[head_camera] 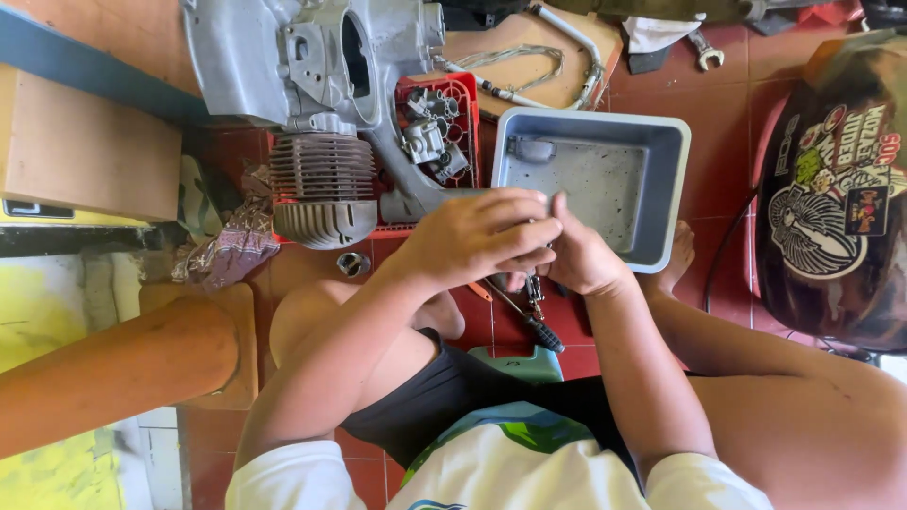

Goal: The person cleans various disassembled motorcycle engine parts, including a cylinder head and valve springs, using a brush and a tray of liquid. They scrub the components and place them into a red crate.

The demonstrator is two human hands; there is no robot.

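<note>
Nearest the camera, a white shirt with green and blue print (491, 463) and black shorts (444, 397) are seen, with bare knees spread to either side above the red tiled floor (727, 57). A small teal plastic stool (518, 363) is glimpsed between the legs.

Above the floor, in front of the lap, the two hands are brought together. The left hand (477, 236) is laid over the top, its fingers (529, 231) curled and clenched around a small metal part (536, 285), most of which is hidden. The right hand (581, 260) is pressed against the left from the other side, its fingers closed on the same part. A black-handled screwdriver (529, 321) is seen on the floor just below the hands.

Just beyond the hands, a grey rectangular metal tray (675, 179) is set on the floor, with a small grey piece in its far corner. Beside it a red plastic crate (468, 90) holding small metal engine pieces is found, and touching that, a grey cast engine block with a finned cylinder (321, 179). A small metal ring (352, 263) lies near the cylinder. A sticker-covered dark helmet (836, 198) is placed at the right edge of the floor. Farthest off, a wooden board with cables (529, 57) and a wrench (707, 52) are seen.
</note>
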